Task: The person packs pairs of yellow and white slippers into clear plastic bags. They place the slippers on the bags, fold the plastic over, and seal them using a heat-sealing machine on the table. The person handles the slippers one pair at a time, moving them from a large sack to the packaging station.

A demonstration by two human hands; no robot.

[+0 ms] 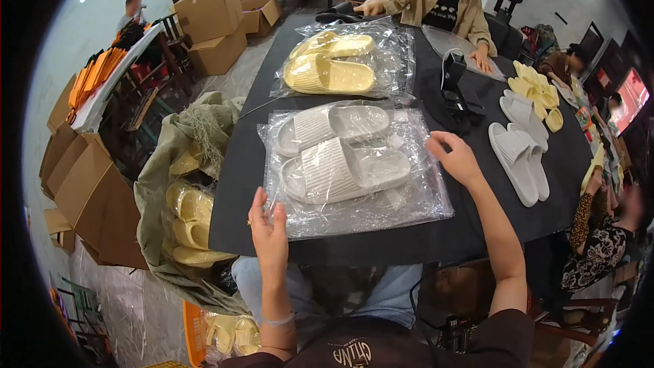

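Observation:
A pair of light grey ribbed slippers (327, 172) lies side by side on clear plastic bags (415, 208), in front of me on the dark table. Clear film shines over them, though I cannot tell how many bags are layered there. By the bags' near left corner, my left hand (269, 235) is open, thumb apart from the fingers and nothing in it. At the bags' right edge, my right hand (455, 158) is open with loosely bent fingers and holds nothing. Whether either hand touches the film is unclear.
Bagged yellow slippers (330, 71) lie farther back on the black table (477, 197). Loose grey slippers (519, 163) and yellow slippers (535, 88) sit at right, beyond a black stand (460, 88). Left of the table is a sack (153, 191) holding yellow slippers. A co-worker (436, 10) sits opposite.

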